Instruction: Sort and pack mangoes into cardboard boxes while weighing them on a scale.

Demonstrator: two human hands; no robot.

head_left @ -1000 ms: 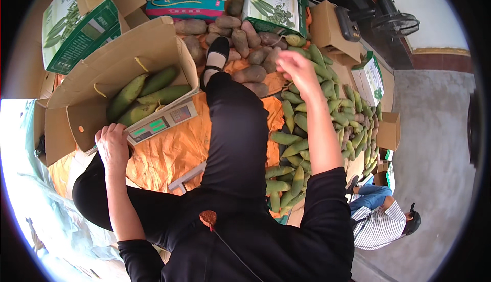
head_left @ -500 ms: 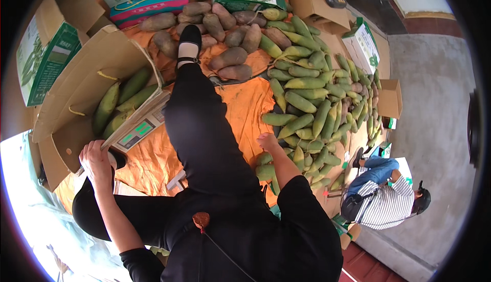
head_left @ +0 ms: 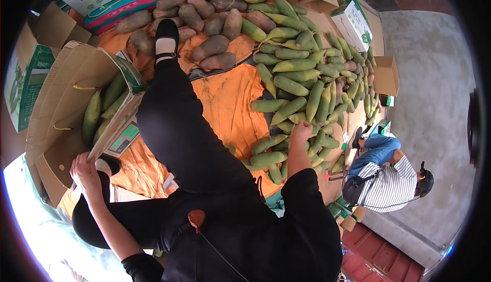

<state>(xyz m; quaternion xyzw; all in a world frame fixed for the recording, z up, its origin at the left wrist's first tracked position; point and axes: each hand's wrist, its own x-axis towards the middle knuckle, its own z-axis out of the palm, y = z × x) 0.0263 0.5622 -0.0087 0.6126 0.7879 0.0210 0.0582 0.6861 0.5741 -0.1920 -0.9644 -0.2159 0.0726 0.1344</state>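
Observation:
At the left, my left hand (head_left: 85, 174) is closed over the near edge of an open cardboard box (head_left: 56, 95). Inside the box lie several green radishes (head_left: 92, 116), and a digital scale (head_left: 124, 140) with a lit green display shows beside its lower edge. My right hand (head_left: 302, 130) is over the near part of a large heap of green radishes (head_left: 294, 85). Its fingers look curled downward, but their tips are hidden, so whether they hold a radish cannot be made out.
Reddish-brown radishes (head_left: 209, 48) lie beyond my outstretched leg on an orange sheet (head_left: 232, 98). Printed cartons (head_left: 353, 21) stand around the heap, with an open cardboard box (head_left: 386, 76) at its right. Another person (head_left: 388, 179) in a striped top sits at the right.
My right hand has moved right, from the heap's left edge to over the radishes. The whole view has shifted somewhat. My left hand stays on the box edge.

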